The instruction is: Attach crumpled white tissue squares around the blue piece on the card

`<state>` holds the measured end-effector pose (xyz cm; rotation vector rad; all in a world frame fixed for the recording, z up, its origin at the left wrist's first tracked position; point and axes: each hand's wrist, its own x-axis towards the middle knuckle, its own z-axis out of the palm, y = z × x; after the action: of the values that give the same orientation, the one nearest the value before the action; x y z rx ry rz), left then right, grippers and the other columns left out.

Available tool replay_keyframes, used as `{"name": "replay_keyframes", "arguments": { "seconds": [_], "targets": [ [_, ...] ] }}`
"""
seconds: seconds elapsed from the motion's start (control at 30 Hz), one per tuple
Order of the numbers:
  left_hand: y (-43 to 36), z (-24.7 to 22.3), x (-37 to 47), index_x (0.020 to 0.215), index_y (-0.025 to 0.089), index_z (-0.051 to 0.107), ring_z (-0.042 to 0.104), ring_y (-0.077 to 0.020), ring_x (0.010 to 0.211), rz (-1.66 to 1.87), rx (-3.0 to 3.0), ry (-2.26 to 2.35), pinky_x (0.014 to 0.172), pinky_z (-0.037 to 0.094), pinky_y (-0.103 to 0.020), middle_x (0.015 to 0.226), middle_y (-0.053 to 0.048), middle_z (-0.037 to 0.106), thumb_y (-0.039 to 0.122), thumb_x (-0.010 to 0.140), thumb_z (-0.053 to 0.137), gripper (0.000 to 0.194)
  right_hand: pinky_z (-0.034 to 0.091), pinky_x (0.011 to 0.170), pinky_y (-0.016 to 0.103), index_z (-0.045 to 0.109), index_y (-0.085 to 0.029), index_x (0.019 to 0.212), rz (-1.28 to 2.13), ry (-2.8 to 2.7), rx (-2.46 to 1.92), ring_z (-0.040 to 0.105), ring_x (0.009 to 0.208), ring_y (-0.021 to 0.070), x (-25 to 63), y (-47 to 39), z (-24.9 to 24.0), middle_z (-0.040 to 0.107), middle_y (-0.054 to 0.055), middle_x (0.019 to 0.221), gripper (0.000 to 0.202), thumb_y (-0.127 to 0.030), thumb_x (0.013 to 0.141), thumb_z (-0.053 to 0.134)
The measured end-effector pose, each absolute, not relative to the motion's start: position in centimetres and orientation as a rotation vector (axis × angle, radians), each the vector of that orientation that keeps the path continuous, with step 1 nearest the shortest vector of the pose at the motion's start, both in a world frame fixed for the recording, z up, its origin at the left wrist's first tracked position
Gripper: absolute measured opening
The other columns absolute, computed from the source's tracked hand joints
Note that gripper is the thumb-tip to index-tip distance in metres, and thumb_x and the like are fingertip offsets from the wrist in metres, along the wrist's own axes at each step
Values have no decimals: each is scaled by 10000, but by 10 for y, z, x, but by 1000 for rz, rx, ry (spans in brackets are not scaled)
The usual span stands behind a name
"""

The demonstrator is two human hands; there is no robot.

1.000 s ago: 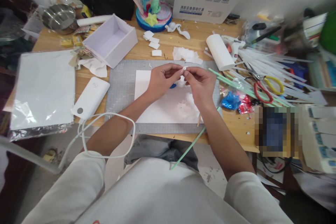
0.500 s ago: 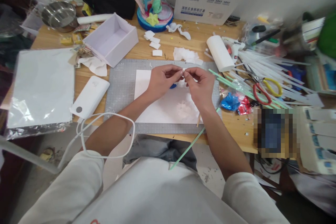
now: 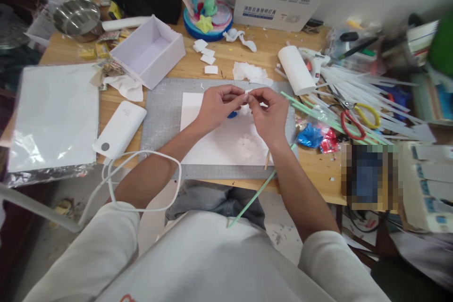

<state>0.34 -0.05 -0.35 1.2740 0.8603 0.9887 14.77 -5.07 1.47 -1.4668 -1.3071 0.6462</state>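
My left hand (image 3: 220,106) and my right hand (image 3: 271,111) meet above a white sheet of paper (image 3: 205,146). Their thumbs and forefingers pinch a small white piece (image 3: 247,92), mostly covered by the fingertips; its material cannot be made out. Under the left fingers a blue object (image 3: 232,114) partly shows on the sheet. A pale, crumbly-looking patch (image 3: 249,146) lies on the paper below the hands. The paper rests on a grey cutting mat (image 3: 161,118). Beside my right forearm is a thin wooden stick (image 3: 267,160), and a green strip (image 3: 252,200) slants past the table edge.
To the left stand a white power bank (image 3: 122,127) with its cable and an open lilac box (image 3: 150,54). On the right lie scissors (image 3: 354,115), a glue gun (image 3: 318,66), a white roll (image 3: 296,70) and many translucent sticks (image 3: 357,85). A decorated round base (image 3: 208,33) sits behind.
Both hands keep pinching the small white piece at nearly the same spot, with slight finger movement. The whole view shifts a little; nothing else visibly moves.
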Motion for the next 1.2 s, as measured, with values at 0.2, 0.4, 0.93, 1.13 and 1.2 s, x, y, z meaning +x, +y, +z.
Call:
{"name": "replay_keyframes", "arguments": {
  "seconds": [0.2,0.4,0.93,1.13,1.2],
  "targets": [
    [-1,-4,3,873,132,741,747,-143,730,1017,1268,840,678,633,-251,812,-66,772,486,763,815,378,504,609,254,702,-225,824,641,-1310,-1435,656,709,122,146,-51,16,723,-8,794,59,-230,860,656],
    [0,-8,5,861,147,744,757,-149,751,1040,1250,835,680,624,-244,798,-52,768,465,768,814,339,502,605,251,720,-206,814,780,-1201,-1389,661,692,118,147,-48,12,722,-14,745,72,-268,836,690],
    [-4,-2,4,873,134,762,755,-132,731,1004,1201,868,688,622,-220,794,-48,776,442,760,817,332,507,591,239,748,-189,821,788,-1163,-1424,667,657,111,149,-47,12,742,-4,739,101,-284,804,719],
    [-5,-2,6,847,129,734,759,-130,721,1021,1185,869,668,621,-206,768,-33,764,405,760,822,302,490,603,237,720,-203,791,861,-1121,-1352,619,638,90,150,-46,9,701,-27,712,77,-279,802,714],
    [-5,-2,6,844,127,727,762,-130,716,1029,1175,859,661,620,-201,761,-29,762,390,764,820,290,484,595,238,715,-208,785,886,-1099,-1335,599,625,88,150,-45,8,685,-32,697,80,-287,794,722]
  ]
}}
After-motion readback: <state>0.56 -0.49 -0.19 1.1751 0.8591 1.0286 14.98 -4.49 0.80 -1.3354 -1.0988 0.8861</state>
